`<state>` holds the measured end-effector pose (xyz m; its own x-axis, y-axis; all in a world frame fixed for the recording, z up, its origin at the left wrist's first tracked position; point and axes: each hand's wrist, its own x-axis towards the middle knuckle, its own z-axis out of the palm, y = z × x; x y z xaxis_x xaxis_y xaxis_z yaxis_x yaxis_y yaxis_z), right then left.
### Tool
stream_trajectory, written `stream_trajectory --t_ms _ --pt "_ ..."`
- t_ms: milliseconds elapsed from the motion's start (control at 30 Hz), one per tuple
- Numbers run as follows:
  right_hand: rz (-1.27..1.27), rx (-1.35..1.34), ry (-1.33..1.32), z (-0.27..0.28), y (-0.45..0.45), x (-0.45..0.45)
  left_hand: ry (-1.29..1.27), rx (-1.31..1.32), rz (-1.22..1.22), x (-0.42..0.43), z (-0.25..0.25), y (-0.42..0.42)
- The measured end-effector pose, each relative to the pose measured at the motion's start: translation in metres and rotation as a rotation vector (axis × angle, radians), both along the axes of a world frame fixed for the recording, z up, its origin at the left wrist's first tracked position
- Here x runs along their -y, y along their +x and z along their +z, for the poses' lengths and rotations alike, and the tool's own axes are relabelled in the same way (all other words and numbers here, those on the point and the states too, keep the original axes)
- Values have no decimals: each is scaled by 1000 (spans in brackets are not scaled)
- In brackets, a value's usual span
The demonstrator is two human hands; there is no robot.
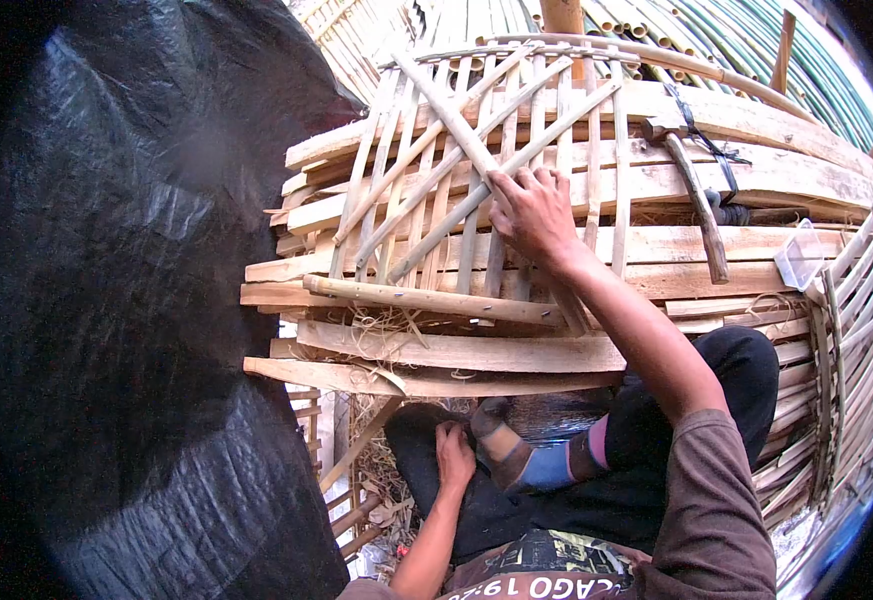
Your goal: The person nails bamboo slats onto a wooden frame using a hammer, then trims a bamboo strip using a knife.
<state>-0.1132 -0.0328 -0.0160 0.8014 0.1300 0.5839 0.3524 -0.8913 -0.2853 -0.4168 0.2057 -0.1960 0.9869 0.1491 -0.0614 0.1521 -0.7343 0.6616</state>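
Note:
Several thin bamboo strips form a slatted panel on top of stacked wooden planks. A round stick runs along the panel's near edge, and a curved strip bounds the far one. Diagonal strips lie across the upright ones. With fingers bent, my right hand grips a diagonal strip near the panel's middle. My left hand rests on my knee beside my socked foot, its fingers curled together; whether it holds anything is hidden.
A hammer lies on the planks at the right, near a black cord and a clear plastic box. Black sheeting hangs along the left. Bamboo poles fill the back, and a bamboo slat frame stands at the right.

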Motion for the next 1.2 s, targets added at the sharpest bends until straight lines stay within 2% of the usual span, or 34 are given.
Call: stream_trajectory --t_ms 133,867,933,967,1033,1133,1200 --pt "2 -5 7 0 0 0 41 94 -15 1 -3 1" --pt "-6 -74 -19 4 -2 -1 30 42 -30 -2 -7 1" --pt "8 136 26 3 -2 -1 20 56 -34 -2 -7 1" --pt "8 135 25 1 0 -2 19 56 -34 -1 -6 1" --pt "80 110 -41 -1 2 -4 13 49 -21 0 -5 1" --pt "40 -49 -127 -2 2 -4 -1 29 -31 -1 -4 2" --pt "33 -56 -128 0 1 -5 -1 34 -28 -2 -5 2"
